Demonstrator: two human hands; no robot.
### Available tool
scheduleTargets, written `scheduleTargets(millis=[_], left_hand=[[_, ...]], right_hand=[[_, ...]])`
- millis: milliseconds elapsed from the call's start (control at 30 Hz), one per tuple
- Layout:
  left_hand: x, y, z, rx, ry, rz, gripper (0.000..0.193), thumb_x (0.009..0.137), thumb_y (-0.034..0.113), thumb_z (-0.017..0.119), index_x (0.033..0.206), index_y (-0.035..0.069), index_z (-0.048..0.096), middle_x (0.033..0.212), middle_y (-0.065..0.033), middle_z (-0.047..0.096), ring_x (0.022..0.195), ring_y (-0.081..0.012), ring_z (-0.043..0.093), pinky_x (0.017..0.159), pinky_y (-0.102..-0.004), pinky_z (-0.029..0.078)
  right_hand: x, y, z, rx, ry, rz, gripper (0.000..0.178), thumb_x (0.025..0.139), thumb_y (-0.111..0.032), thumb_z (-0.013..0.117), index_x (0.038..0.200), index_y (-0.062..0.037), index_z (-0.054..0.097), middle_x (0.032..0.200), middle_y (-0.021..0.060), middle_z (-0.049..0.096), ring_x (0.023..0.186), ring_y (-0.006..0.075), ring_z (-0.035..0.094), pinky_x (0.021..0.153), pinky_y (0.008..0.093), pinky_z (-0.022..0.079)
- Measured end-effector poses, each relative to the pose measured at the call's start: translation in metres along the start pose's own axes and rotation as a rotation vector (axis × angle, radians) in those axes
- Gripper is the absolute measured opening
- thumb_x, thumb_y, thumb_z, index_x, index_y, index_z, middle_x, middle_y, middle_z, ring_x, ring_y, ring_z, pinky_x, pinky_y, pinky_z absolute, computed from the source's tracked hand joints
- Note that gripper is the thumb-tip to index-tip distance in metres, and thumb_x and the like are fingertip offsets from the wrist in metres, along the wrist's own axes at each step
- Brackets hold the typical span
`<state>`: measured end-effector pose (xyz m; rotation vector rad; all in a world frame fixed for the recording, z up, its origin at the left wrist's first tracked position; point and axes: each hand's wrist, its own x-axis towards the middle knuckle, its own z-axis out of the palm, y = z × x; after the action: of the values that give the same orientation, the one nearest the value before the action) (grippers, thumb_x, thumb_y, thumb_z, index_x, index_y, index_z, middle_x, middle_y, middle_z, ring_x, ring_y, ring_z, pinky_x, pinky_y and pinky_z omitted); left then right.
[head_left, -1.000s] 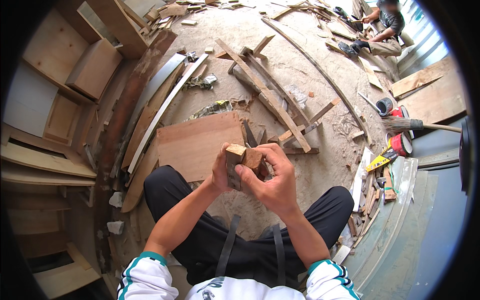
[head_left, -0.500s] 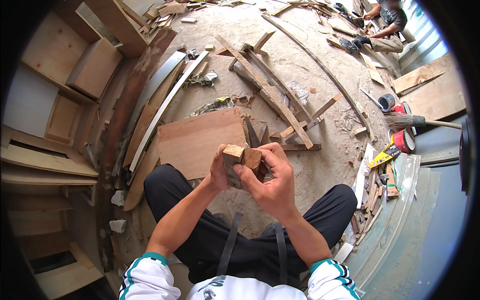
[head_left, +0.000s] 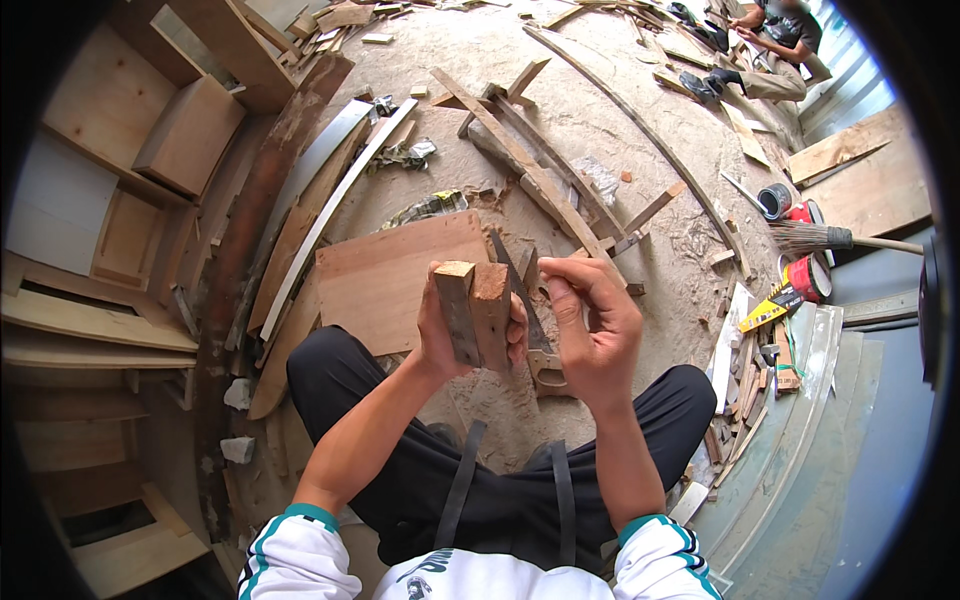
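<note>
My left hand (head_left: pixel 437 330) grips two short wood blocks, held upright side by side with their cut ends up. The left block (head_left: pixel 457 315) has a greyish side and a pale end; the right block (head_left: pixel 490 315) is browner. My left fingertips wrap round the right block's far side. Apart from the blocks, to their right, my right hand (head_left: pixel 600 325) is raised with fingers loosely bent, thumb and forefinger slightly apart, nothing visible between them. Just beyond the blocks lies a handsaw (head_left: pixel 547 372), its dark blade partly hidden. A flat wooden board (head_left: pixel 390 275) lies to the left.
Long timbers (head_left: pixel 535 165) lie crossed ahead. White and brown strips (head_left: pixel 330 225) and a wooden cabinet (head_left: pixel 90 180) stand at left. At right are a broom (head_left: pixel 815 238), a paint can (head_left: pixel 775 202), a yellow-black saw (head_left: pixel 775 308) and offcuts (head_left: pixel 745 400). Another person (head_left: pixel 780 50) sits far right.
My right hand has let go of the blocks and moved right. My left hand now holds both blocks alone, more upright. The handsaw's handle has come into view.
</note>
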<state>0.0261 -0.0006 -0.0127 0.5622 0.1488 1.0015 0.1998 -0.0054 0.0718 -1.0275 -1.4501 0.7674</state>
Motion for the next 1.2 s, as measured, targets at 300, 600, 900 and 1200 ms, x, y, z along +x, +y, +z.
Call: scheduleTargets(millis=[300,600,900,1200], left_hand=[[-0.002,-0.007,-0.01,0.154,0.171,0.014,0.096,0.091,0.082,0.023,0.127,0.0,0.058,0.102,-0.0173,0.068,0.079,-0.0281,0.069,0.071,-0.0395,0.058],[-0.01,-0.011,-0.035,0.093,-0.049,0.033,0.089,0.096,0.076,0.027,0.139,0.001,0.051,0.128,-0.0155,0.063,0.115,-0.0253,0.065,0.097,-0.0405,0.055],[-0.012,-0.01,-0.039,0.173,-0.017,0.043,0.089,0.095,0.076,0.031,0.139,0.001,0.049,0.127,-0.0143,0.063,0.113,-0.023,0.064,0.096,-0.0391,0.054],[-0.017,-0.007,-0.04,0.244,0.022,-0.045,0.089,0.096,0.075,0.033,0.143,0.0,0.047,0.128,-0.0126,0.063,0.116,-0.0207,0.064,0.098,-0.0378,0.054]], right_hand=[[-0.011,-0.024,0.002,-0.104,-0.068,0.113,0.022,0.091,-0.004,0.069,0.113,-0.0028,0.063,0.086,0.0123,0.069,0.074,0.0179,0.071,0.064,0.0313,0.055],[-0.013,-0.023,0.005,-0.373,-0.065,-0.114,0.014,0.082,-0.003,0.074,0.095,-0.002,0.069,0.079,0.009,0.064,0.069,0.0249,0.062,0.062,0.0356,0.051],[-0.013,-0.014,0.013,-0.384,-0.041,-0.214,0.014,0.081,-0.002,0.075,0.094,-0.001,0.072,0.078,0.0089,0.064,0.069,0.0244,0.062,0.062,0.0357,0.05],[-0.014,-0.011,0.011,-0.452,-0.107,-0.243,0.016,0.08,0.001,0.074,0.095,0.0003,0.071,0.078,0.0093,0.064,0.069,0.0252,0.06,0.062,0.0358,0.049]])
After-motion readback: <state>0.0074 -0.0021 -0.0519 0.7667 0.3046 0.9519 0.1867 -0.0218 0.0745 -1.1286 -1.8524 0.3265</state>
